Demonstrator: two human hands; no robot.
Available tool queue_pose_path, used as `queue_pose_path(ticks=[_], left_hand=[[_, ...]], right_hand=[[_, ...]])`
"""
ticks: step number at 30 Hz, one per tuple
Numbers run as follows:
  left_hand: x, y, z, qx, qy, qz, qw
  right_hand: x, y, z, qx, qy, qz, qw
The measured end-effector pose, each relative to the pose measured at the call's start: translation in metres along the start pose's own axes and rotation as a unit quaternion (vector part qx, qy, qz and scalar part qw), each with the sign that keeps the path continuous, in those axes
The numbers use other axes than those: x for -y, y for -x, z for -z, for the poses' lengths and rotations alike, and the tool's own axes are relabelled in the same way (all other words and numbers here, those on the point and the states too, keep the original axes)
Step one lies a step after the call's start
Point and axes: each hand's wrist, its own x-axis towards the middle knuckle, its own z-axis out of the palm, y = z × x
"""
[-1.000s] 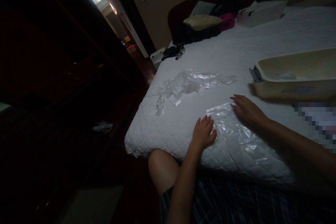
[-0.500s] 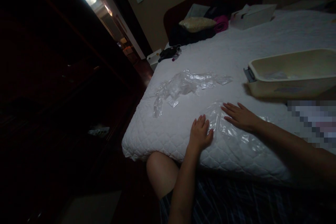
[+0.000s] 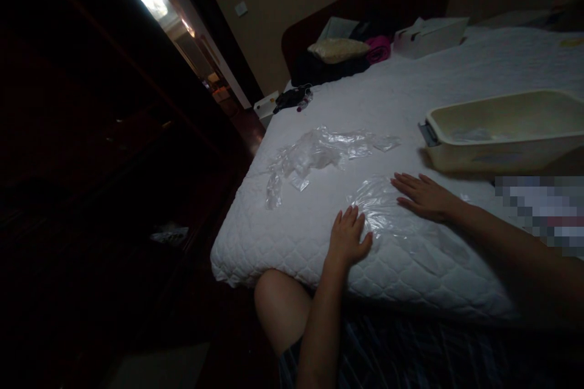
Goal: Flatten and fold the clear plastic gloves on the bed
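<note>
A clear plastic bag (image 3: 383,216) lies spread on the white quilted bed cover (image 3: 296,240) near the bed's front edge. My left hand (image 3: 349,236) rests flat at the bag's left end, fingers apart. On the bag's far right side my right hand (image 3: 422,196) lies palm down with its fingers stretched out. Neither hand grips anything. Farther back on the bed is a heap of crumpled clear plastic bags (image 3: 319,149), apart from both hands.
A cream plastic bin (image 3: 502,155) with a grey latch stands to the right, some clear plastic inside. Toward the headboard are a pillow (image 3: 340,50), a magenta roll (image 3: 378,50), dark cloth and a white box (image 3: 429,39). A dark cabinet is at left.
My right hand has slid slightly right across the plastic bag, and the bag now shows taut creases between my hands. My left hand has hardly moved. The view has shifted a little.
</note>
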Motion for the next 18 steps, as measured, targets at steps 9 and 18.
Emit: queue_pose_path(ticks=[9,18], left_hand=[[0.008,0.0,-0.003,-0.048,0.056,0.004,0.997],[0.007,0.011,0.01,-0.086,0.054,-0.002,0.995]], right_hand=[[0.041,0.022,0.038,-0.081,-0.098,-0.011,0.992],[0.146,0.054,0.005,-0.082,-0.093,0.118,0.985]])
